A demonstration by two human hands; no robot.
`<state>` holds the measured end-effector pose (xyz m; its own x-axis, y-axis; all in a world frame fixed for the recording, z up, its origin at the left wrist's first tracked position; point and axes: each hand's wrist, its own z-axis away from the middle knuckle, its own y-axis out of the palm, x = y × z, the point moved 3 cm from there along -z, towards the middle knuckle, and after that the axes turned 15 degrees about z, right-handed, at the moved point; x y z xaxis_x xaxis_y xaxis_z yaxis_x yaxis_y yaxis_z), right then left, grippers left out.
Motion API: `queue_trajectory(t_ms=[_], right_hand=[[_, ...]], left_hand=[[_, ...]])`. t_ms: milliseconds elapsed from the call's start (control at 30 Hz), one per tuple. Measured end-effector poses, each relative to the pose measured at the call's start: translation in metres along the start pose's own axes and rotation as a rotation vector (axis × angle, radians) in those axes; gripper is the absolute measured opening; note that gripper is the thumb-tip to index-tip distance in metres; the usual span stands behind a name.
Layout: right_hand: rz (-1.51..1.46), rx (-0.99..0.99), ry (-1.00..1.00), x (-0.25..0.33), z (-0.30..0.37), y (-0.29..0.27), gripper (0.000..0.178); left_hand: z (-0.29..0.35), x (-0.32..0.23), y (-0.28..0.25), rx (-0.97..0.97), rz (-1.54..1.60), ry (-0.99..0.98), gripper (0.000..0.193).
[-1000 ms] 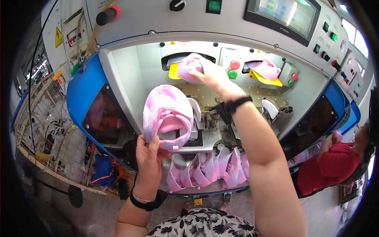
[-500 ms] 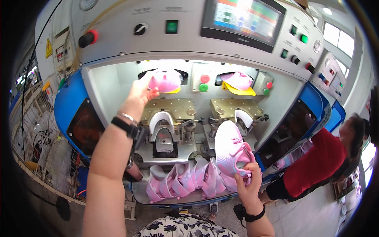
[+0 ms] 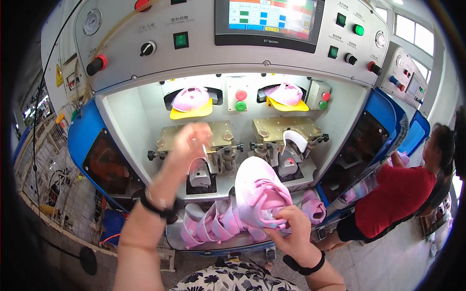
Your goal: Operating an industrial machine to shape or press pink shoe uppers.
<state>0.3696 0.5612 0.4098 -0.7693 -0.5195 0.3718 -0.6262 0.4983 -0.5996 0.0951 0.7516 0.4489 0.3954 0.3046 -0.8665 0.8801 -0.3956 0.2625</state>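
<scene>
My right hand (image 3: 295,232) grips a pink and white shoe upper (image 3: 257,184) by its collar, its pale toe pointing up and away from me. My left hand (image 3: 188,145) is in front of the left metal mould station (image 3: 213,130) and smeared by motion; its fingers do not show clearly. Behind it, a pink shoe upper (image 3: 191,99) sits over a yellow-edged form in the left opening. Another pink upper (image 3: 286,93) sits on a similar form in the right opening. The right mould station (image 3: 286,125) carries a white curved pad (image 3: 295,140).
A tray (image 3: 204,246) at the machine's front holds several pink uppers (image 3: 208,223), with one more (image 3: 313,207) at its right end. Red and green buttons (image 3: 241,100) sit between the openings, under a screen (image 3: 269,22). A person in red (image 3: 395,199) stands at the right.
My left hand has come down and away from the upper in the left opening. My right hand has shifted left with its shoe upper. The view has moved slightly.
</scene>
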Motion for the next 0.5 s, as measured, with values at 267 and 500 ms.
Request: queue_trajectory(t_ms=[267,500], right_hand=[[-0.004,0.217,-0.495,0.057,-0.035,0.066,0.040],[0.352,-0.008,0.026,-0.046,-0.174,0.165,0.076]], left_hand=[[0.153,0.057,0.026,-0.275,0.320,-0.349,0.081],[0.229,0.051,-0.021,-0.424,0.174,-0.368,0.089]])
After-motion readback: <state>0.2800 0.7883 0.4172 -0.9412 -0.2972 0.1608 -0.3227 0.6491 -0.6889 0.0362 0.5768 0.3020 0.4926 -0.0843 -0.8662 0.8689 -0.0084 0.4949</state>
